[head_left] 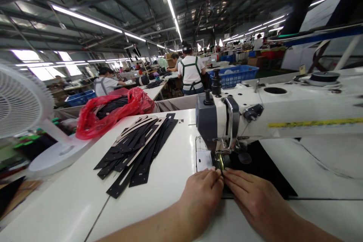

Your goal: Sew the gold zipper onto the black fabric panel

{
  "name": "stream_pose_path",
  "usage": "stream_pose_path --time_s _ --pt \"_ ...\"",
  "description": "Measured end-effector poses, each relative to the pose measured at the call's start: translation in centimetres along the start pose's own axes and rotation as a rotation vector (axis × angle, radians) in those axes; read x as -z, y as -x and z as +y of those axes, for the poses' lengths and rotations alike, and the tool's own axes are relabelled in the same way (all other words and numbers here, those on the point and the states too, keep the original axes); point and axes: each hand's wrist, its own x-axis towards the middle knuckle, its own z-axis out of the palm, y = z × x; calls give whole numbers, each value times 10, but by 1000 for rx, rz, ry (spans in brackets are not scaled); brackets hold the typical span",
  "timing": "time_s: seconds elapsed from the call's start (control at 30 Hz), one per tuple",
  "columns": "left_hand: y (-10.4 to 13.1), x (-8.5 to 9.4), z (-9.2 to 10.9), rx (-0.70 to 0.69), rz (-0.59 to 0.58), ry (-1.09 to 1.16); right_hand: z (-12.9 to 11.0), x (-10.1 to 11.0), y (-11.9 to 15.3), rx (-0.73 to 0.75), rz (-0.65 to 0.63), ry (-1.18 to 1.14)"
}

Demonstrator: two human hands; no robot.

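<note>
Looking prob. light & soft, flat black fabric sheet [269, 168] needs edge hold; L hand [202, 193], R hand [256, 196] nearly together, pinch unclear.

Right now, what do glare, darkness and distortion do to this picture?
Head view: the windows wash out to white, and a glossy streak shines on the white table; head view: the fan looks stretched at the left edge, likely lens distortion; head view: the black fabric shows little detail, and the farthest people are too soft to make out.

Bright windows [25, 56], ceiling lts [85, 18] o/h
</note>
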Motion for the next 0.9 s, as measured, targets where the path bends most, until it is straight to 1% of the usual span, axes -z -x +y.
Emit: stream_pose_path --time_s 0.13,0.27,0.43,0.53,0.6,0.7,0.9 --pt "-3 -1 -5 5 -36 9 4 -3 1 8 -10 -8" --pt "-4 -5 -10 63 -111 39 8 -7 -1 6 -24 -25" --pt "-1 -4 -15 167 -180 164 10 -10 -5 -46 -18 -12" --pt "0 -1 -18 197 -210 256 10 -13 -5 -63 -4 21" --pt "0 0 -20 213 -229 308 13 -14 -6 -78 -9 1" --pt "-3 1 -23 237 -263 343 18 -15 -10 -90 -32 -54" --pt "-4 0 -26 261 -300 335 25 -13 -17 -131 -110 -124"
